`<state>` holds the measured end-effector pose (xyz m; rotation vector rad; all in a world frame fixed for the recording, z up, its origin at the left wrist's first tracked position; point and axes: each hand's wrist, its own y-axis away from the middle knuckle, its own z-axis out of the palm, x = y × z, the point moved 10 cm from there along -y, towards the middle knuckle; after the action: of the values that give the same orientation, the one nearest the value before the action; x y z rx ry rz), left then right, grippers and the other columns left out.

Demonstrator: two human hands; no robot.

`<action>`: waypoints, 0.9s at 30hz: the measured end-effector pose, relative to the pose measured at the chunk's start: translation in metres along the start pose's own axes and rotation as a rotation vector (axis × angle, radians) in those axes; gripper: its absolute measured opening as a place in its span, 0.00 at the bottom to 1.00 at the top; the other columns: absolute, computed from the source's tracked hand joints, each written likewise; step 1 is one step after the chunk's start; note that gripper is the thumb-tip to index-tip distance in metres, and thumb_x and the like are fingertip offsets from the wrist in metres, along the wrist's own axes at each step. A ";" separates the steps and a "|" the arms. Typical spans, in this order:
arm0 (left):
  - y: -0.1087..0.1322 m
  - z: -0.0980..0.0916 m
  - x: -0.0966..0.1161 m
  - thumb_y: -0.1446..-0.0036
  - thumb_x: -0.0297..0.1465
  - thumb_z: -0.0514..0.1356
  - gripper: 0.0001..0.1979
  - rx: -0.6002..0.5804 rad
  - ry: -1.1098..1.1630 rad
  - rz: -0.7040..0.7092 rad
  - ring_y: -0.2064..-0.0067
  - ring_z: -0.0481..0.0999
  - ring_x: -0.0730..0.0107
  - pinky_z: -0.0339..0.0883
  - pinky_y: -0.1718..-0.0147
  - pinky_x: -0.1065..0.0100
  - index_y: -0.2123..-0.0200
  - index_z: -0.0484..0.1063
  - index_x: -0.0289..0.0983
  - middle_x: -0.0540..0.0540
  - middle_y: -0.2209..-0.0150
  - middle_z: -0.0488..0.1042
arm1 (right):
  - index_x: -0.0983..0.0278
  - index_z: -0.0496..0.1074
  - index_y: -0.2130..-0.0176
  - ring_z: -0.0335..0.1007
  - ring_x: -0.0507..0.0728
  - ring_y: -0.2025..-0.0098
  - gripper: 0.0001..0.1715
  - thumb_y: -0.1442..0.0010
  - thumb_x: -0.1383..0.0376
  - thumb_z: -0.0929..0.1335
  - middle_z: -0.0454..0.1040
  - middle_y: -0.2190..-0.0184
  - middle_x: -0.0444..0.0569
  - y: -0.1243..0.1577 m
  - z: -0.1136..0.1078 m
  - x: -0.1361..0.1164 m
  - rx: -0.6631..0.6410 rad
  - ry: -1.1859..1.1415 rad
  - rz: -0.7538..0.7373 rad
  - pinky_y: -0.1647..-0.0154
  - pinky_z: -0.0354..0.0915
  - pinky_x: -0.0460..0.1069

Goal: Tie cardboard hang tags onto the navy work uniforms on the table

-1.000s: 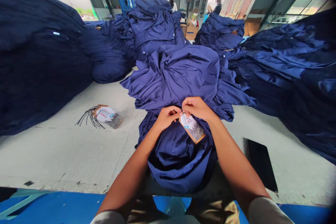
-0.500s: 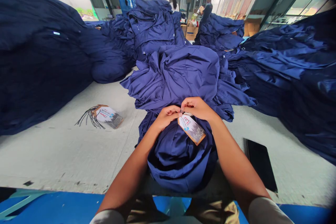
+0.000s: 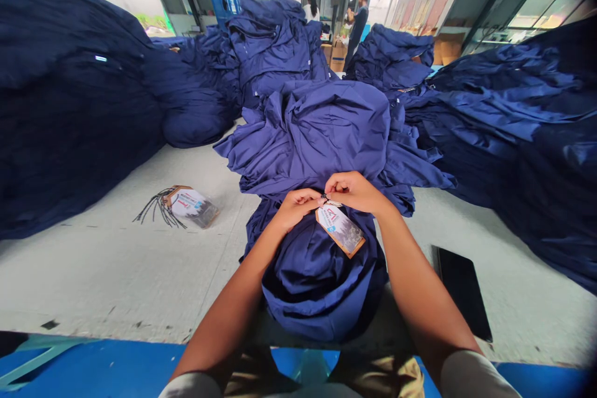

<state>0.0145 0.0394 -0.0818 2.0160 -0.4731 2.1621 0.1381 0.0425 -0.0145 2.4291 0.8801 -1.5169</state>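
A navy garment [image 3: 312, 298] lies bunched at the table's front edge, its hood-like fold rounded toward me. On it rests a hang tag [image 3: 341, 231] with a white and grey printed face and brown edges. Both hands meet at the tag's upper end. My left hand [image 3: 301, 206] pinches the dark tag string from the left. My right hand [image 3: 352, 191] is closed with thumb and fingertips on the same string, close to the left fingertips. The fingers partly hide the string and where it joins the garment.
More hang tags [image 3: 191, 205] with dark strings lie stacked on the white table [image 3: 140, 273] to the left. A black phone [image 3: 461, 291] lies at right. Navy garment piles [image 3: 308, 130] rise ahead and on both sides. Two people [image 3: 358, 25] stand far back.
My right hand has shifted slightly right, drawing its fingertips a little away from the left ones. The tag stays almost in place. A person in the background has moved left.
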 end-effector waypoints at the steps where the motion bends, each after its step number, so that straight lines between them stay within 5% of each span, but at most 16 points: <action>1: 0.000 0.000 0.000 0.50 0.41 0.74 0.15 -0.001 0.000 0.002 0.76 0.63 0.78 0.51 0.76 0.71 0.67 0.82 0.35 0.50 0.75 0.75 | 0.64 0.76 0.68 0.62 0.51 0.74 0.07 0.44 0.62 0.70 0.72 0.76 0.42 0.000 0.000 -0.001 0.005 0.012 -0.001 0.73 0.56 0.46; 27: 0.002 -0.003 0.007 0.50 0.40 0.72 0.13 0.032 0.020 0.030 0.77 0.61 0.80 0.52 0.77 0.72 0.69 0.82 0.35 0.48 0.73 0.79 | 0.63 0.71 0.71 0.61 0.51 0.74 0.07 0.46 0.62 0.67 0.69 0.76 0.42 -0.005 -0.004 0.004 0.128 -0.003 0.022 0.72 0.55 0.46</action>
<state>0.0105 0.0382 -0.0753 2.0146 -0.4715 2.2189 0.1397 0.0499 -0.0155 2.5147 0.7761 -1.6156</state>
